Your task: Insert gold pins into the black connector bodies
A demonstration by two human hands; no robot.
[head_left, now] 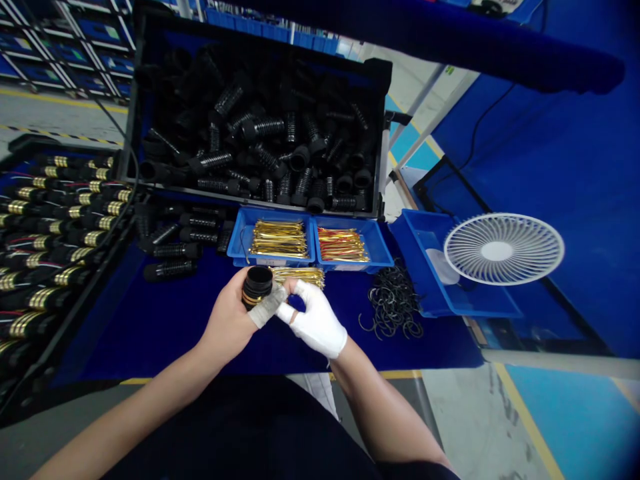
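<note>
My left hand (pixel 227 313) grips a black cylindrical part (pixel 257 288) upright, with gold bands around its lower half. A grey wrap covers my left thumb (pixel 266 307), which lies across the part's lower side. My right hand (pixel 314 321) wears a white fingerless glove, and its curled fingers reach the part from the right. Their tips are hidden, so I cannot tell what they pinch. Just behind the hands lies a loose bundle of thin gold strips (pixel 299 276). A blue divided tray (pixel 270 257) holds more gold strips (pixel 279 240) and red-and-gold strips (pixel 343 244).
A black crate (pixel 260 199) of ribbed black parts stands beyond the tray. Black parts lie on the blue mat (pixel 125 333), and a left-hand tray (pixel 65 327) holds gold-banded parts with wires. Black rings (pixel 393 300), a blue bin (pixel 415 267) and a white fan (pixel 504 249) sit right.
</note>
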